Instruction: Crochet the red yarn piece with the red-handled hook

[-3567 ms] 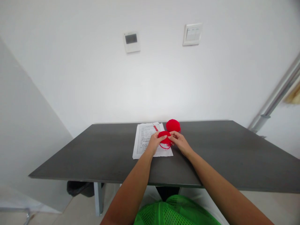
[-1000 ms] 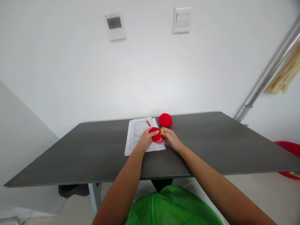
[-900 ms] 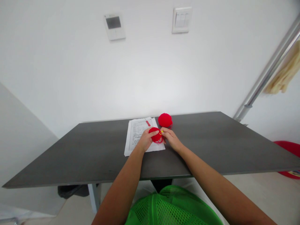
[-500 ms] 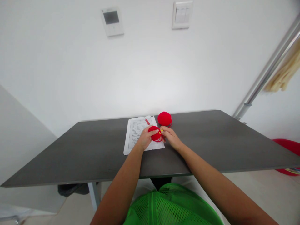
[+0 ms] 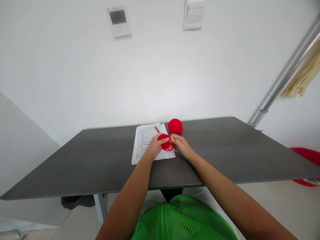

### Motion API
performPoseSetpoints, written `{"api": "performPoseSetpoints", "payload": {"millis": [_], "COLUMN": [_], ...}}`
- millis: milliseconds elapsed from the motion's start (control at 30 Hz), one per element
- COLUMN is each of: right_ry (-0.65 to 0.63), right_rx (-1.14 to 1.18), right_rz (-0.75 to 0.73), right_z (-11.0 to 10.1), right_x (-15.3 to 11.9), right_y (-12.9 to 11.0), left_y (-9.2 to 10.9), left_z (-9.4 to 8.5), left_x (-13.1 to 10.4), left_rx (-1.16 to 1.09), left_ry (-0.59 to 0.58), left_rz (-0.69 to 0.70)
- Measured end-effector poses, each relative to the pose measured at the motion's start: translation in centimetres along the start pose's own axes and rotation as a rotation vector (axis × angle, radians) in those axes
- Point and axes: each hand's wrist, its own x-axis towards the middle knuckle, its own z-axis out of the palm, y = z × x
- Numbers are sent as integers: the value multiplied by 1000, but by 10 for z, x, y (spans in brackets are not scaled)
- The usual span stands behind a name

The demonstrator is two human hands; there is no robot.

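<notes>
My left hand [image 5: 155,146] grips a round red knitted piece [image 5: 164,141] over the printed sheets, its thumb lying across the top. At the right edge of this piece, my right hand [image 5: 181,144] pinches a small yellow item [image 5: 171,140], too small to make out fully. A loop of red yarn hangs below, between the two hands. Just behind them, a ball of red yarn [image 5: 175,126] rests on the dark table. A tool with a red handle [image 5: 157,129] lies on the white printed paper [image 5: 140,146].
The dark table [image 5: 100,160] stands against a white wall with a panel [image 5: 118,21] and a switch plate [image 5: 194,15]. A metal pole [image 5: 282,78] slants at the right, near a red basin [image 5: 306,156]. A black bag [image 5: 78,201] is under the table.
</notes>
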Motion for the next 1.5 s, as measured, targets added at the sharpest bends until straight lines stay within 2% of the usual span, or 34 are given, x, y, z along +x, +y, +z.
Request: {"api": "performPoseSetpoints", "payload": {"millis": [567,900,1167,1500], "right_ry": [-36,-39,-20,-14], "right_rx": [86,39,-13,2], "right_rz": [-15,-3,-2,1], "right_z": [-2,-3,-1,-1], "right_x": [1,0,-1,-1], "right_y": [2,2,-2,-5], "left_y": [0,-2,0,0], "left_z": [-1,-3,0,0], "left_x": [0,0,-1,-1], "left_rx": [-24,2,-8,-6], "left_ry": [-38,-41,13,24], "left_rz": [-9,-2,-10,-1]}}
